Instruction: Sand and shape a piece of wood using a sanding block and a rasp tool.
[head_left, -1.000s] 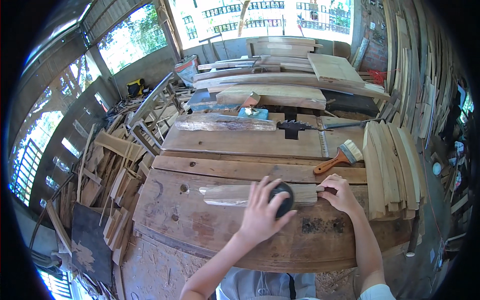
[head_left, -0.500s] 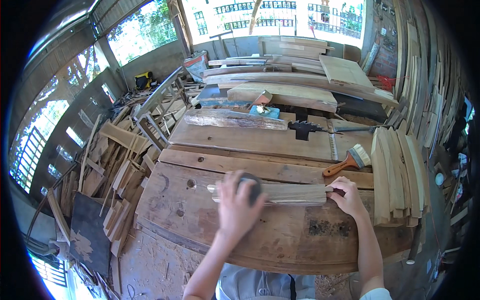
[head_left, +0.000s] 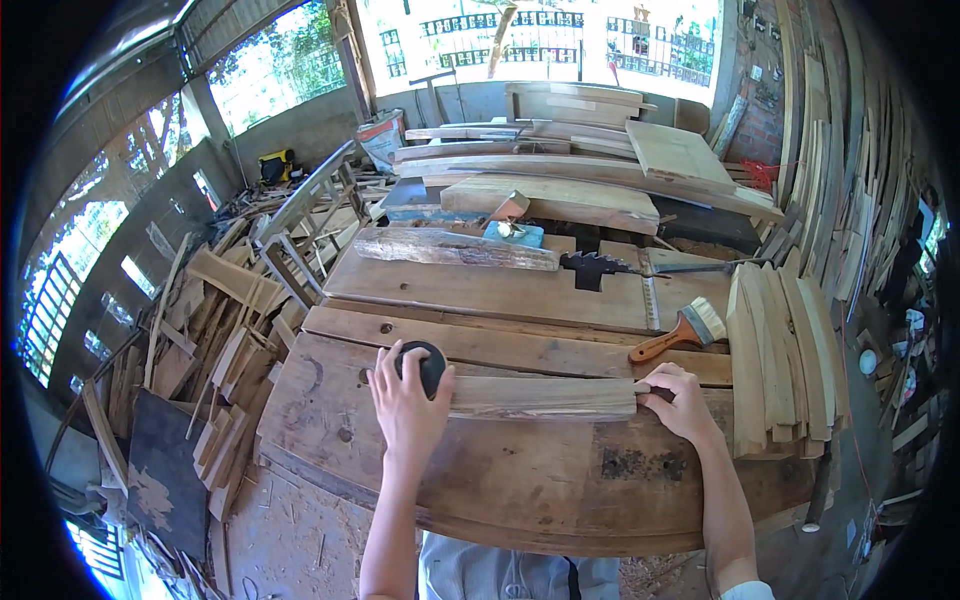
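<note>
Daylight enters through the wide opening (head_left: 545,45) at top centre, glaring nearly white, and smaller openings (head_left: 275,85) at upper left; the far right is dim. The workbench (head_left: 535,465) is softly lit, with both hands (head_left: 410,408) fairly sharp. Fisheye distortion bows its front edge, and black vignetting fills the corners.
</note>
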